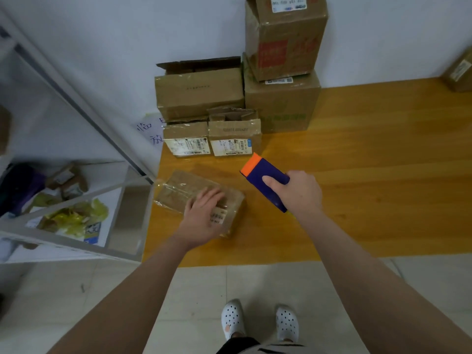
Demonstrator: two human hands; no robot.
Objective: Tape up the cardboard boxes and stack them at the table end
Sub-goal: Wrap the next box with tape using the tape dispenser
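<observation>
left hand [203,213] lies flat, fingers spread, on a box [178,190] near the bench [370,175] left edge; right hand [297,192] grips a tape cutter [265,180].

Soft, even indoor light, moderately bright, with a cool cast on the white wall [122,52]. A broad pale sheen lies across the orange tabletop [362,139], with no hard glare. Shadows are faint and diffuse, a thin one along the near edge of the flat box [178,190]. Wide-angle bending bows the shelf frame [76,98] at the left edge. The picture is slightly soft overall: box labels [231,146] are unreadable and the corners smeared. The tape dispenser [265,180] shows saturated colour and soft edges.
</observation>
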